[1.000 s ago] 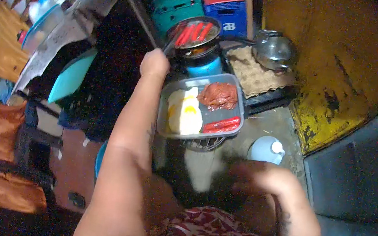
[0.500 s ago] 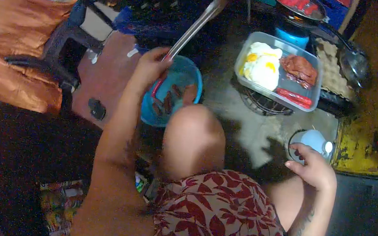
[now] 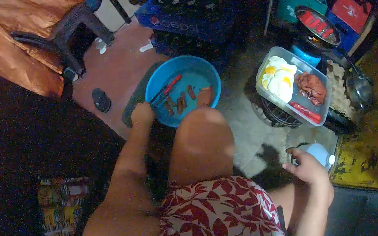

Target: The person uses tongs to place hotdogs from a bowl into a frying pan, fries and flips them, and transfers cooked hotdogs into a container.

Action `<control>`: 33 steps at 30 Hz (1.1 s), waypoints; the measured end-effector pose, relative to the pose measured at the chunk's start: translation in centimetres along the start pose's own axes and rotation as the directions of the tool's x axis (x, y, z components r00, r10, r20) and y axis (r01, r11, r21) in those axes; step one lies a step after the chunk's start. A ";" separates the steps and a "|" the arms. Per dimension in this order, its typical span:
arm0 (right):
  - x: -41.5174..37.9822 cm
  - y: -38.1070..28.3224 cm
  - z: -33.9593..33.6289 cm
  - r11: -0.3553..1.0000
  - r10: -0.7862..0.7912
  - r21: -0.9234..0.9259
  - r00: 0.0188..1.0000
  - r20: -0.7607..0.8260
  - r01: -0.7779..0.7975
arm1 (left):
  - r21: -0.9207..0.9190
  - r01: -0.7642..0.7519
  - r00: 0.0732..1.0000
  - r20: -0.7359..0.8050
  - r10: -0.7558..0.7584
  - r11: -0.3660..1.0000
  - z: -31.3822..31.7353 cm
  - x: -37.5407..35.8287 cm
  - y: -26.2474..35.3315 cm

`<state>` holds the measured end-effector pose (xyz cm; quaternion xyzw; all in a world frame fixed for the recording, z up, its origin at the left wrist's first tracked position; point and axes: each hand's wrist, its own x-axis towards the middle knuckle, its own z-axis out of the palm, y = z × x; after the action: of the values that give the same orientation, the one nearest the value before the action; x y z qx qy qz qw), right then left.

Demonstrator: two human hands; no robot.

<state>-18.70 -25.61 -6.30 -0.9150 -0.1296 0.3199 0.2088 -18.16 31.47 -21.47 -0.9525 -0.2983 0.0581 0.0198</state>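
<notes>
My left hand (image 3: 142, 114) is closed at the left rim of a blue basin (image 3: 216, 81); its fingertips are partly hidden. Inside the basin lie red-ended tongs (image 3: 172, 84), slanting down toward that hand, along with several browned sausage pieces (image 3: 181, 103) and a larger reddish-brown slab (image 3: 205, 96). Over my right knee, my right hand (image 3: 310, 168) hangs with fingers apart and nothing in them. Just behind it stands a pale blue jug (image 3: 318, 151) with a white cap.
A clear plastic container (image 3: 291, 110) of fried eggs (image 3: 279, 80) and reddish meat (image 3: 311, 88) sits on a wire stand (image 3: 278, 115). Behind it, a frying pan (image 3: 333, 40) with red sausages is over a burner flame. A dark chair (image 3: 73, 29) and bottle crates (image 3: 178, 22) are beyond the basin.
My left hand has let go of the tongs, now lying in the basin, and moved down to its left rim. My right hand stays near the jug. The view has shifted.
</notes>
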 end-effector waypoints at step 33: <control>-4.2 1.9 -0.3 0.995 -0.033 -0.091 0.999 -0.008 0.032 | -0.921 0.135 0.833 0.305 0.461 0.366 -13.0 -5.0 9.6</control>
<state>-21.51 -28.91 -4.67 -0.9228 -0.1578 0.3060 0.1727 -15.25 20.72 -8.77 -0.7707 -0.1710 0.1392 -0.5979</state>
